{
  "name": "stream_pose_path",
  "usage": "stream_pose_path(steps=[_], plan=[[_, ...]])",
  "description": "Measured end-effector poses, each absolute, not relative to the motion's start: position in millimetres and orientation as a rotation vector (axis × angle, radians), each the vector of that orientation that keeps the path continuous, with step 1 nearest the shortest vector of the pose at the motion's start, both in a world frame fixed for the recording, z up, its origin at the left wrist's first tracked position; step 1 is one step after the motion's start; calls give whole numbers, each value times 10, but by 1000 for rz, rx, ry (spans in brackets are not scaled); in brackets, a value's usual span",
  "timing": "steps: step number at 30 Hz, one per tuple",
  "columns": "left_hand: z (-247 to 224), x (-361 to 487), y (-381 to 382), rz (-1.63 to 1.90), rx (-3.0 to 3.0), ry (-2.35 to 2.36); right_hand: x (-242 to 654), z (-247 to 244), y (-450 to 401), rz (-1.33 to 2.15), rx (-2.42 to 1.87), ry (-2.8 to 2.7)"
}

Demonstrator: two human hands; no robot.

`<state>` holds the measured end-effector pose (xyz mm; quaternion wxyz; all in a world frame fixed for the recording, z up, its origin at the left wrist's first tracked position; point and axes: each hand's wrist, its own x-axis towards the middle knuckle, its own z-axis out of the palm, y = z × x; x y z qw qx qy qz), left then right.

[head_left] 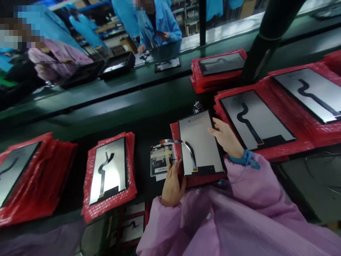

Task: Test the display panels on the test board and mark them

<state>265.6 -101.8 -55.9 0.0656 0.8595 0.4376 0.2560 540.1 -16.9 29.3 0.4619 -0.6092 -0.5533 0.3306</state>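
Observation:
An LCD panel [204, 142] with a silver back and a black ribbon cable stands slightly tilted in front of me. My right hand [226, 137] grips its right edge, fingers over the silver back. My left hand [172, 183] lies by the panel's lower left edge, fingers stretched out and thumb apart. Just beyond those fingertips is a small circuit board assembly [161, 160] with yellowish tape and a white label. The panel's ribbon cable bends left towards this board; whether it is joined there I cannot tell. Red bubble wrap [175, 131] shows behind the panel.
Silver-backed panels lie on red bubble-wrap stacks to the left [112, 177], far left [53, 185], right [301, 138] and back right [195, 80]. A dark post [262, 49] rises at the back right. Across the bench, people [160, 21] in blue and pink coats work.

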Motion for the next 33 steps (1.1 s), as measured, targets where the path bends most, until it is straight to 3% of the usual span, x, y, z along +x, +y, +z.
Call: stream_pose_path(steps=[4, 10, 15, 23, 33], plan=[[-558, 2623, -1046, 781, 2540, 1281, 5375, 90, -119, 762, -1649, -1420], [-146, 2593, -890, 821, 2646, 1290, 5205, 352, -240, 509, -1684, -1669], [247, 2632, -214, 1154, 2631, 1508, 4683, 384, 90, 857, -1334, -2055], [259, 2713, 188, 374, 2553, 1446, 4533, 145, 233, 1051, -1171, -2068], [132, 2735, 190, 411, 2503, 1415, 4493, 66, 151, 1057, -1162, -1985]])
